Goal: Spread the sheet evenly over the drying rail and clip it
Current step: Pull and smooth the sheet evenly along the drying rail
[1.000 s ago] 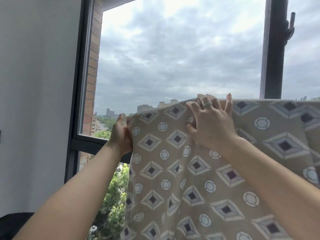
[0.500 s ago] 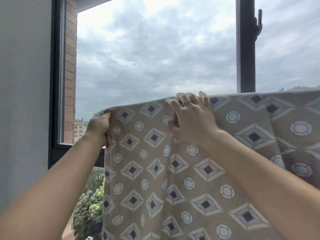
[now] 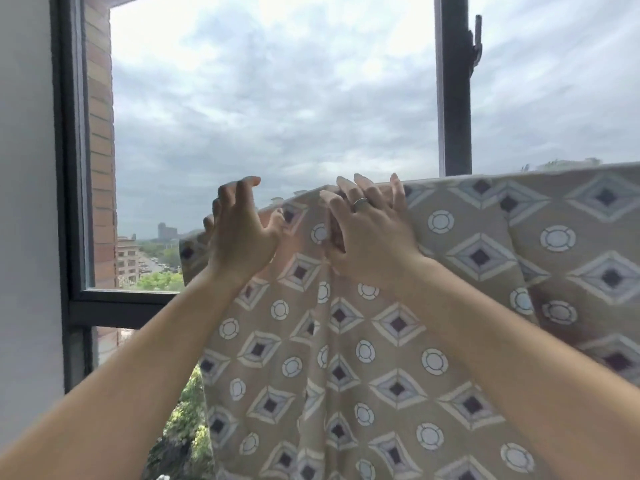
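Grey clouded sky [image 3: 277, 98] fills the dark metal window frame [image 3: 453, 98], red brick wall [image 3: 100, 133] at its left, and across the lower half I've got the tan cloth sheet [image 3: 346, 341] printed with diamonds and rings, draped over a support hidden under its top fold and hanging toward me. Right hand [image 3: 374, 237], silver ring [image 3: 360, 201] on one finger, grasps that top fold, fingers hooked over the edge, cloth bunched under the palm. Left hand [image 3: 242, 237] is up just beside it, fingers clawed against the sky, thumb touching the fabric; whether it actually holds any cloth I cannot tell.
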